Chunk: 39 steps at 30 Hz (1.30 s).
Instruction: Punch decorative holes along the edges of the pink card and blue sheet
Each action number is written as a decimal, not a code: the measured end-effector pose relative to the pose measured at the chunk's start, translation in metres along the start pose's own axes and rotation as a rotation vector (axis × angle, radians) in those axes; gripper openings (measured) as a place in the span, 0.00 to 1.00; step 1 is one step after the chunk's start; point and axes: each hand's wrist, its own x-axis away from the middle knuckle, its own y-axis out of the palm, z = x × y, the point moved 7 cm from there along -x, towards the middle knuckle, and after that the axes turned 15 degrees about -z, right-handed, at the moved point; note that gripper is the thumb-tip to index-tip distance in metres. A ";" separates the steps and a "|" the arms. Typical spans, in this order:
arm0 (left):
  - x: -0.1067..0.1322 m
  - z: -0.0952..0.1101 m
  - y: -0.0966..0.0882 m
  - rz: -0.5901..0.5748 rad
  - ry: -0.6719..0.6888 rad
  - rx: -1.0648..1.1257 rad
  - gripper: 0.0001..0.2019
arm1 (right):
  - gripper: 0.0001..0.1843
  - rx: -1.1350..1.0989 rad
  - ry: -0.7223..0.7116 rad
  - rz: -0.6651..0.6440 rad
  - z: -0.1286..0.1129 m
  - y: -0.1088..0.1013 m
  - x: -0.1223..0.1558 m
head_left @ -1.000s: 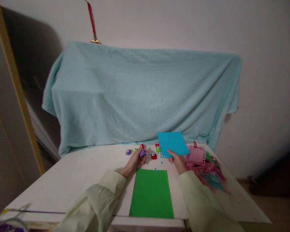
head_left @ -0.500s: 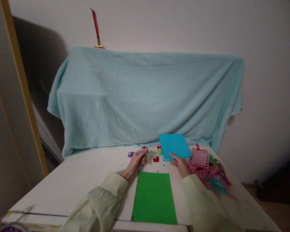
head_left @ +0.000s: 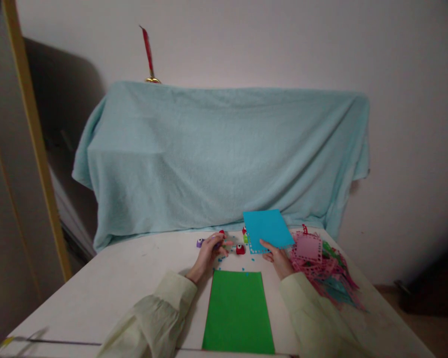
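My right hand [head_left: 278,259] pinches the lower edge of a blue sheet of paper [head_left: 267,228], thumb on top. Small cut-out holes run along the sheet's left and near edges. My left hand [head_left: 209,251] is left of the sheet, its fingers loosely around a small purple paper punch [head_left: 217,244], mostly hidden by the hand. A red punch [head_left: 240,249] with an eye design stands between the hands. Another purple punch [head_left: 200,242] is left of my left hand; a second red punch [head_left: 221,232] shows behind it. A green punch [head_left: 246,238] is partly covered by the blue sheet.
A green sheet [head_left: 239,311] lies flat near the front of the white table [head_left: 145,268]. Small blue paper bits [head_left: 243,269] are scattered beyond it. Pink, green and blue paper scraps [head_left: 321,268] are heaped at right. A light-blue cloth [head_left: 224,154] hangs behind.
My left hand's fingers have loosened and spread somewhat around the purple punch. The blue sheet stays in my right hand, in nearly the same place. The view has tilted slightly upward.
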 end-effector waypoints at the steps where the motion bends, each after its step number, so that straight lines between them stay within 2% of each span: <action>1: 0.001 0.001 0.001 0.004 0.004 -0.003 0.14 | 0.21 -0.003 0.003 -0.001 0.000 0.000 0.000; 14: 0.002 0.001 0.001 0.038 0.017 -0.135 0.18 | 0.18 -0.046 0.034 -0.026 0.004 0.003 -0.001; 24: 0.000 -0.002 -0.003 -0.003 0.017 -0.195 0.16 | 0.17 -0.041 0.031 -0.069 0.005 0.005 -0.002; 39: 0.004 0.009 0.007 0.003 0.013 -0.275 0.14 | 0.19 -0.027 0.033 -0.088 0.000 0.010 0.000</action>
